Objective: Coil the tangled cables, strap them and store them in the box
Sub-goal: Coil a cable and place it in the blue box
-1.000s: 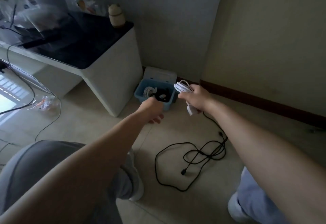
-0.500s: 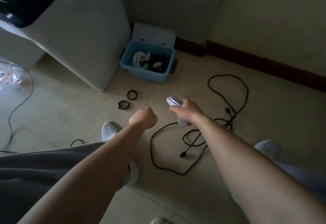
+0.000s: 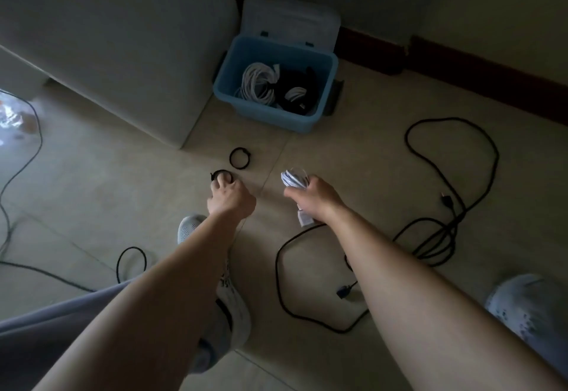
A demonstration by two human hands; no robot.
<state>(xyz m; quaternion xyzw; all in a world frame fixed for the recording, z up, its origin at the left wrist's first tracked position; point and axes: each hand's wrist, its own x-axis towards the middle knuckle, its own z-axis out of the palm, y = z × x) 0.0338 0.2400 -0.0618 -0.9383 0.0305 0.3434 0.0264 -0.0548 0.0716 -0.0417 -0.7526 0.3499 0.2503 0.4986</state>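
In front of the blue box (image 3: 267, 117), on the floor, the left hand (image 3: 231, 197) has come down on the nearer black strap (image 3: 222, 171). Half a second ago it hung as a fist above the tiles. Its fingers (image 3: 222, 182) are curled with their tips on the ring, but we cannot tell whether they already pinch it or only touch it. A second strap (image 3: 230, 158) lies just beyond, between the first and the box.

The right hand (image 3: 317, 198) has not let go. It is clenched around the white coil (image 3: 292, 179), held off the floor on the near side of the box, with the plug end poking out below the palm.

We read the change as coiling finished for this cable and strapping about to start. The strap has to be lifted and wrapped round the bundle before it goes in.

Inside the box a white bundle (image 3: 257, 86) and a dark one (image 3: 296, 81) already lie side by side. To the right of the box and nearer us, the black cable (image 3: 442, 238) sprawls loose on the floor, so at least one more round remains.
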